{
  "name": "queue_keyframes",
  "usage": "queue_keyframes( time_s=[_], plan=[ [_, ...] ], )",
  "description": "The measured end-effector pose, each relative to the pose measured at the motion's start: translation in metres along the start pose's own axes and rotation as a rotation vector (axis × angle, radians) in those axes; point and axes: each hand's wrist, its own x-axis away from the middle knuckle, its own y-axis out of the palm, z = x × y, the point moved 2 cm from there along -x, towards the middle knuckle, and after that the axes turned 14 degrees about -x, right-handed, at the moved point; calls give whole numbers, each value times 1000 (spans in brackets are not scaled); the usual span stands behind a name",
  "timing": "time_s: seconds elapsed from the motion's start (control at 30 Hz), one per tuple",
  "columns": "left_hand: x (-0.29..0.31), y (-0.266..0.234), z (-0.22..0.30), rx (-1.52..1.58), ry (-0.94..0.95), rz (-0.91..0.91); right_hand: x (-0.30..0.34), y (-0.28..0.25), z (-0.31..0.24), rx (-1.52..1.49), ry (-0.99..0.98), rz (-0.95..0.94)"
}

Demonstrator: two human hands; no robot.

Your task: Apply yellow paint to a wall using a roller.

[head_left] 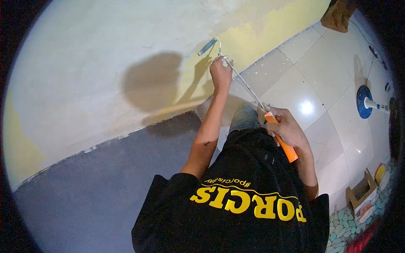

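Observation:
A paint roller with a small blue-grey sleeve, a long thin metal rod and an orange handle runs diagonally between my hands. My left hand is closed around the rod near its bend, just below the sleeve. Around the handle's upper end, my right hand is wrapped, close to my black shirt. The sleeve is at the wall, where pale whitish paint meets yellow; whether it touches the surface I cannot tell.
Beige tiles lie to the right, a dark grey floor area to the left. At the right stands a pole on a round blue base. A brown box sits lower right, a brown object at the wall's far end.

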Motion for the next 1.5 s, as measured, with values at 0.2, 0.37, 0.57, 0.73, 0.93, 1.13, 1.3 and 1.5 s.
queue_keyframes(
  time_s=[0.2,0.37,0.57,0.73,0.93,1.13,1.3,1.5],
  plan=[
    [-4,-1,2,47,20,66,1,1,-6,14,110,5],
    [-6,-3,5,-57,-7,-13,5,4,-14,-22,36,-63],
    [-9,-12,6,33,-2,37,7,3,-16,18,42,-70],
    [-8,-13,14,48,20,-30,8,2,-16,56,67,-16],
    [-11,-15,14,-5,104,-53,6,1,-13,42,61,-78],
    [-11,-9,6,22,78,-15,2,4,-11,-2,46,-93],
    [-11,-8,4,-87,76,-30,2,7,-13,-42,13,-109],
    [-6,-3,3,-45,97,27,0,6,-3,80,37,-98]
  ],
)
